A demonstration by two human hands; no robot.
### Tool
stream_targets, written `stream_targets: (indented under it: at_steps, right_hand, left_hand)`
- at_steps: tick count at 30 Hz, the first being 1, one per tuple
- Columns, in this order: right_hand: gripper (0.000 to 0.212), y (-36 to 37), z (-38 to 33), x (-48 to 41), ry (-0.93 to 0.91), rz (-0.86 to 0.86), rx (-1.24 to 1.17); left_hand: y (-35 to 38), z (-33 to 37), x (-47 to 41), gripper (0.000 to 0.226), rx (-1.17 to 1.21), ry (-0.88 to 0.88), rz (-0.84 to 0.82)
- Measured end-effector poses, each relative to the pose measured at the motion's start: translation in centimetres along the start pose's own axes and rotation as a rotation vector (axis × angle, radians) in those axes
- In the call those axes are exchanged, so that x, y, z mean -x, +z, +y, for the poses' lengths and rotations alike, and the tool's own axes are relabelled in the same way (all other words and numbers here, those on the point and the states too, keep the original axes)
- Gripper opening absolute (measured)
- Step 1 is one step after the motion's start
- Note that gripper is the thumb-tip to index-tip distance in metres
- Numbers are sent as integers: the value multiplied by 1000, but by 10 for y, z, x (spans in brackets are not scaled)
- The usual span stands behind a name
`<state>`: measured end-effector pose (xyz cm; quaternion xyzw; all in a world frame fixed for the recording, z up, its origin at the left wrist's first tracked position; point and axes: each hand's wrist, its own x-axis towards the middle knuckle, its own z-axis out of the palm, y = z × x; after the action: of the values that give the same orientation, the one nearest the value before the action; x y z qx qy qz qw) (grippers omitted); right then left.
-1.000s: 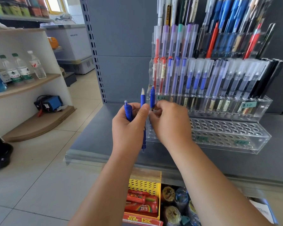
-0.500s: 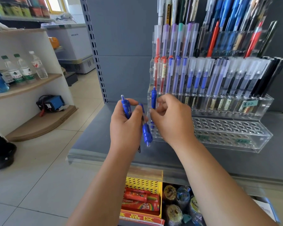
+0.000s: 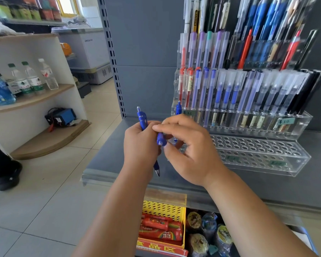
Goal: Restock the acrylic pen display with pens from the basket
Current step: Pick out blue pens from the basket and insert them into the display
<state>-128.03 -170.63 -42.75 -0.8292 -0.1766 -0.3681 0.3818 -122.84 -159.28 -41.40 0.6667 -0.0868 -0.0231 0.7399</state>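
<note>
Where the two hands meet just in front of the acrylic pen display (image 3: 258, 147), three blue pens can be made out. An upright blue pen (image 3: 142, 120) is gripped in the curled fingers of the left hand (image 3: 140, 147), its clicker end standing above the fist; a pen tip pointing down is seen below the same hand. A tilted blue pen (image 3: 160, 139) is pinched between the index finger and thumb of the right hand (image 3: 191, 154), whose fingertip is touching the left hand. A third blue pen (image 3: 178, 109) rises behind the right hand at the left end of the display; whether it is held or seated in a hole cannot be told.

Rows of round holes are shown on the lowest tier of the display, while the tiers behind are packed with capped pens, mostly blue, clear and black, with some red ones at the left. A green price label (image 3: 283, 121) is stuck to the middle tier. The display is set on a grey shelf (image 3: 109, 160). Beneath the shelf edge, a yellow basket (image 3: 163, 208) with red packets is visible. Off to the left, water bottles (image 3: 33, 78) are lined up on a wooden shelf (image 3: 35, 101).
</note>
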Motion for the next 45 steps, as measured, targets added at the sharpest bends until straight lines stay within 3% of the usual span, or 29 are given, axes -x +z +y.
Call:
stream_targets:
  at_steps: [5, 9, 16, 25, 33, 45]
  right_hand:
    - [21, 9, 3, 1, -25, 76, 82]
    - [16, 4, 4, -2, 67, 194, 115]
    - [20, -11, 6, -11, 196, 346, 108]
    - [14, -12, 16, -12, 269, 356, 216]
    - [10, 1, 20, -11, 320, 287, 309]
    - [16, 4, 14, -10, 523, 153, 482]
  left_hand:
    - [1, -2, 2, 42, 14, -72, -2]
    - [4, 0, 3, 20, 56, -24, -32]
    - [5, 3, 6, 39, 174, 43, -108]
    - [10, 0, 9, 26, 54, 100, -16]
    - [11, 2, 8, 28, 108, 128, -18]
    - [10, 3, 9, 59, 120, 169, -62]
